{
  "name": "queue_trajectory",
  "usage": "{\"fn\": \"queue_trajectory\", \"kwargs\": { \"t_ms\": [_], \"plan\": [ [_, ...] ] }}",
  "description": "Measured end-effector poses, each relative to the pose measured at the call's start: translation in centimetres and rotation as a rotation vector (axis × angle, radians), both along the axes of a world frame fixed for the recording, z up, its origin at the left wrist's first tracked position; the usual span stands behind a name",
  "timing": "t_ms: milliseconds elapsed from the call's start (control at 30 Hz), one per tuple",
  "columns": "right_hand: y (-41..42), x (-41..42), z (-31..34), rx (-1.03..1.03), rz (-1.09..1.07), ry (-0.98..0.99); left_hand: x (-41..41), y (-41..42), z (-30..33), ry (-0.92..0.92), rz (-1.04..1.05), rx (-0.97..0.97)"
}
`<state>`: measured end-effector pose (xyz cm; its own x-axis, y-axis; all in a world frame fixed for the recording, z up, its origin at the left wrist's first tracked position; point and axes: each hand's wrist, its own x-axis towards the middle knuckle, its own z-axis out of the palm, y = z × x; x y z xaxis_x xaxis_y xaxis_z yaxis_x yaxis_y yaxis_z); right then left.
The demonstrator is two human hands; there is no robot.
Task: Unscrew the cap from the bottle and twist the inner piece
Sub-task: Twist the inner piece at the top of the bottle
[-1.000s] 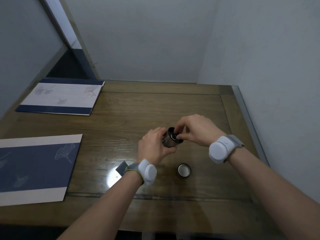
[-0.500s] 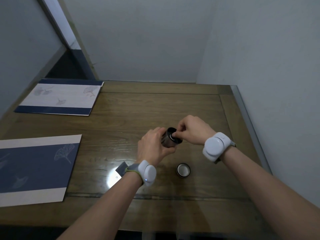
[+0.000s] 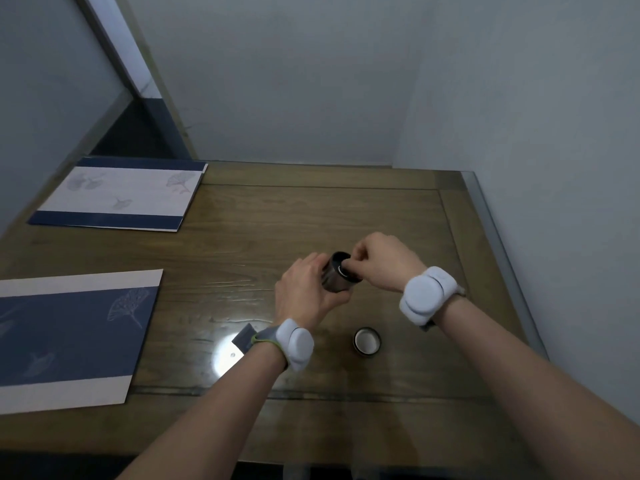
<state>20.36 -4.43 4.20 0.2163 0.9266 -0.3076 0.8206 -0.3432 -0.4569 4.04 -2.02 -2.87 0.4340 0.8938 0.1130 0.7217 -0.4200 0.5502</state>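
A glossy wooden table (image 3: 277, 216) fills a grey-walled corner, with two blue-and-white placemats (image 3: 69, 337) at its left side. Near the middle, the left hand (image 3: 304, 292) is wrapped around the dark bottle (image 3: 334, 277), held tilted above the tabletop. The right hand (image 3: 381, 261) pinches the inner piece (image 3: 344, 270) at the bottle's mouth. The cap (image 3: 366, 341) lies on the table nearer the person, apart from both hands.

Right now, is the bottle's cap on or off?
Off. The cap lies alone on the table, open side up, while the bottle sits tilted in the left hand.
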Motion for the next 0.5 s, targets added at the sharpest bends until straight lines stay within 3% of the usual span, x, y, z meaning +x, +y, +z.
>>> {"fn": "queue_trajectory", "kwargs": {
  "t_ms": [200, 500],
  "plan": [
    [-0.9, 2.0, 1.1, 0.231, 0.379, -0.232, 0.1, 0.7, 0.2, -0.053, -0.047, -0.019],
    [-0.8, 2.4, 0.4, 0.31, 0.395, -0.282, 0.4, 0.9, 0.0, -0.047, -0.071, -0.022]
  ]
}}
